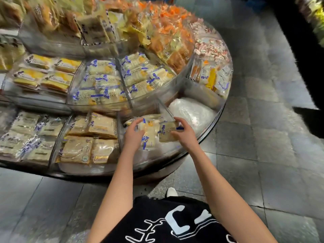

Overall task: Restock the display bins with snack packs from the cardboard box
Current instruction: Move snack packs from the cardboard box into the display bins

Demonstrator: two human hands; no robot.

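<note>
Both my hands reach into a clear bin [140, 163] on the lowest tier of a round display. My left hand [134, 135] rests with curled fingers on pale snack packs with blue print [149, 135] lying in that bin. My right hand [182, 133] grips a tan snack pack [167, 133] by its right end, just above the other packs. No cardboard box is in view.
The neighbouring bin to the right holds a crumpled clear plastic bag [191, 113]. Bins to the left hold tan packs [91, 139] and pale packs [28, 135]. Upper tiers carry more packs [103, 81] and orange sweets [168, 27]. Grey floor tiles [263, 137] surround the display.
</note>
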